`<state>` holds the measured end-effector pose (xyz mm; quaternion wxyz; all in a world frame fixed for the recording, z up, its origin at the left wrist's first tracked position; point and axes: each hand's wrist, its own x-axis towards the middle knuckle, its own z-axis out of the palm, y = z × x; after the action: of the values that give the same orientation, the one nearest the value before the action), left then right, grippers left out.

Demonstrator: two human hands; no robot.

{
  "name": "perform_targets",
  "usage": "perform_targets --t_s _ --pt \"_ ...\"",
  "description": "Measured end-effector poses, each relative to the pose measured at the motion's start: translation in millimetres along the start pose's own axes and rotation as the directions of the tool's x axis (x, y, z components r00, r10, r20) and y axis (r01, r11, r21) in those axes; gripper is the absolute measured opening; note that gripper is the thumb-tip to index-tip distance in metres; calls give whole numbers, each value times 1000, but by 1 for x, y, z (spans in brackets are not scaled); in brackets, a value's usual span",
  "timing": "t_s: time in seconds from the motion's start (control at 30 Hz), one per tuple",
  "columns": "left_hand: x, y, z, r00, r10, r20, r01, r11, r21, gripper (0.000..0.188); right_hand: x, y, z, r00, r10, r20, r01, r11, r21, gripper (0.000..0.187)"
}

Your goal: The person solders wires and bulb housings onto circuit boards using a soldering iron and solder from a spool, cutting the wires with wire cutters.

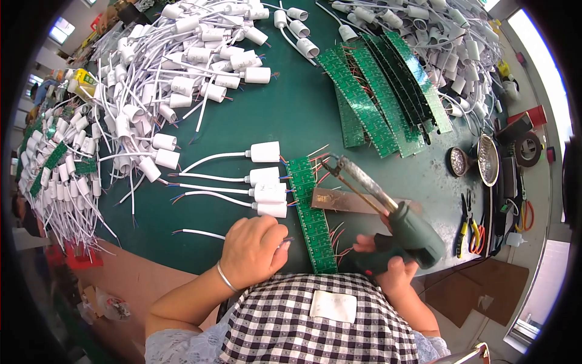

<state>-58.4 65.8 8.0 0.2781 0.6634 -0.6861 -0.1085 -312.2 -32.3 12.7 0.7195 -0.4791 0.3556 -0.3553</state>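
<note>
My left hand (253, 250) is closed round a piece mostly hidden beneath it. A white cable (203, 233) runs out to its left, and short wire ends show at its right, beside the green circuit board strip (314, 227). Above this hand, several white cylindrical sockets (265, 151) with cables lie in a row, their thin wires touching the strip's left edge. My right hand (397, 276) grips a dark green soldering gun (418, 238). Its metal barrel and tip point up and left, over a brownish bar (345, 200) beside the strip. Red wires (337, 236) stick out along the strip's right edge.
Heaps of white cabled sockets (197, 54) cover the far left and far right. More circuit board panels (367, 97) lie stacked at the back. To the right are two small metal bowls (487, 160), pliers (465, 224), orange-handled scissors (478, 239) and a dark tape roll (528, 148).
</note>
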Motion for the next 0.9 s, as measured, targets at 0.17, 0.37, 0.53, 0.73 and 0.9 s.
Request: perform_targets --t_s 0.17,0.37,0.53,0.73,0.9 --pt "22 -3 0 999 -29 -44 31 998 55 10 -31 -3 -24 997 44 65 -30 979 -203 85" --pt "26 9 15 986 -20 -165 51 982 184 14 -43 -6 -37 975 -76 208 170 859 -483 40" --pt "29 7 22 985 -50 -164 80 980 184 12 -43 -7 -32 992 -39 122 87 905 -417 34" --pt "34 6 20 990 -92 -111 108 983 150 12 -36 -18 -26 982 56 179 50 842 -538 26" --pt "36 6 19 988 -114 -105 127 984 125 13 -36 -14 -33 966 37 255 157 702 -694 29"
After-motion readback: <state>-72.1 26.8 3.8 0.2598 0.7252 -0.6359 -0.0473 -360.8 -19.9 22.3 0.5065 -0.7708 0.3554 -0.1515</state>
